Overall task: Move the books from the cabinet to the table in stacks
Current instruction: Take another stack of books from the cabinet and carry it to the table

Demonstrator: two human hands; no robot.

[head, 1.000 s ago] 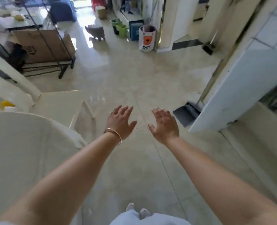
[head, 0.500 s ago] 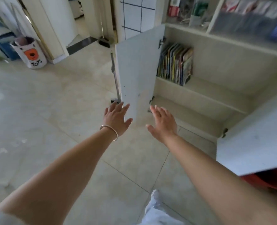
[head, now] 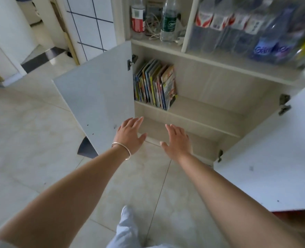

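- We see the bottles (head: 266, 33) above only as a blur.
- The books (head: 155, 83) stand upright, leaning left, spines outward.
- Our left hand (head: 130, 135) and right hand (head: 178, 140) hold nothing, fingers straight.

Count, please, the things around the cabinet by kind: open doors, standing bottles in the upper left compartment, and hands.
Open pale grey cabinet doors: 2
Clear plastic bottles, red-labelled and green-labelled: 2
Bare hands, left hand and right hand: 2
Total: 6
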